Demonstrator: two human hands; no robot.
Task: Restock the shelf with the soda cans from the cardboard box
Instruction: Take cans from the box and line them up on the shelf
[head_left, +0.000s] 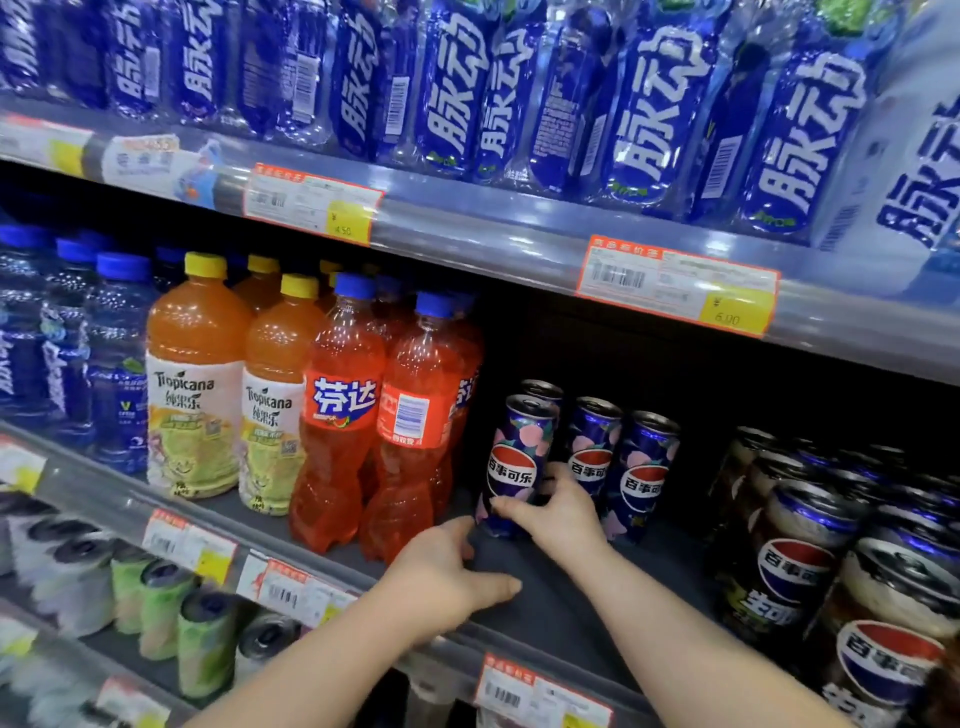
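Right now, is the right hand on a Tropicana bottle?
No, the right hand grips the lower part of the front purple can, right of the red bottles.

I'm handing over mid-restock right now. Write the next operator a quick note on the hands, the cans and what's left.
Right hand grips the front purple Pepsi can, which stands on the middle shelf.
Left hand rests on the shelf beside the can's base, holding nothing.
Three more purple cans stand beside and behind it.
Bare shelf in front is left to fill.
Cardboard box is out of view.
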